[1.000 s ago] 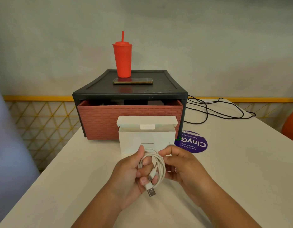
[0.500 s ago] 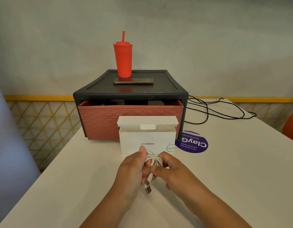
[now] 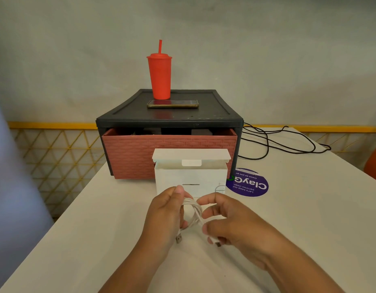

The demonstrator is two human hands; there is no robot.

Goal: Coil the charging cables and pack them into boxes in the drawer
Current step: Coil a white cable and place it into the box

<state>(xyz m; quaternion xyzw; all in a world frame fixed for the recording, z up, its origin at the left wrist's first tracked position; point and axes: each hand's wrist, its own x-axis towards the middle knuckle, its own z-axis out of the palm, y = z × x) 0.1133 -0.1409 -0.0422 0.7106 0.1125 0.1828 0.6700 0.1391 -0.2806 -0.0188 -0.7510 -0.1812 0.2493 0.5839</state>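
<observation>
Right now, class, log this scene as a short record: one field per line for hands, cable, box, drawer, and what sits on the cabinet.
left hand: gripping the coil
right hand: pinching the coil's other side
white cable: coiled, both plugs hanging loose
white box: lid open, nothing visible inside, on the table before the drawer
drawer: brick-patterned, partly pulled out
cabinet top: red cup behind a phone
</observation>
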